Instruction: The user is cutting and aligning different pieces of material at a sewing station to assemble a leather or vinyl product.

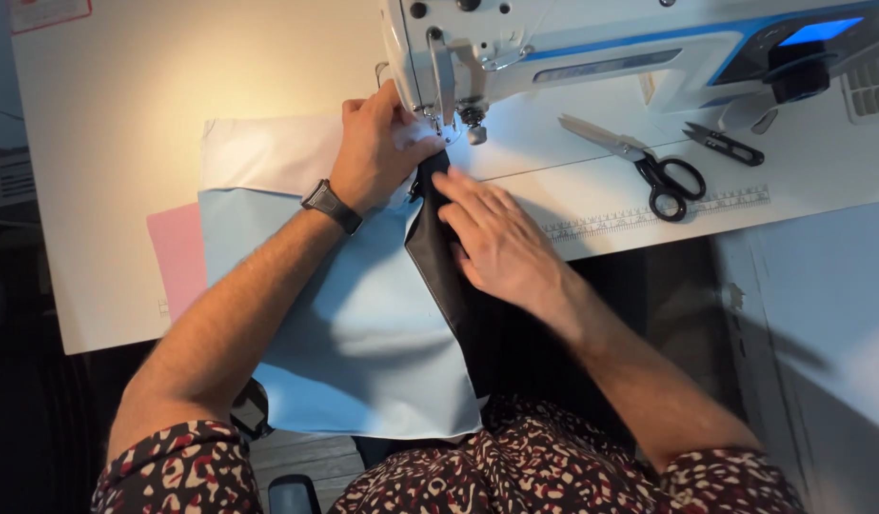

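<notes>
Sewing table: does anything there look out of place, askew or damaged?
Nothing stands out. Both hands, left and right, press the black fabric strip flat near the needle; scissors and thread snips lie tidy.

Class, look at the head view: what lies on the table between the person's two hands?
Head view: a dark fabric strip runs between the left hand and right hand, under the right fingers.

Black-handled scissors (pixel 649 162) lie on the white worktop (pixel 116 143) right of the needle, small black snips (pixel 725 145) just beyond them (near the machine's base). A pink sheet (pixel 176 255) pokes out at left.
</notes>
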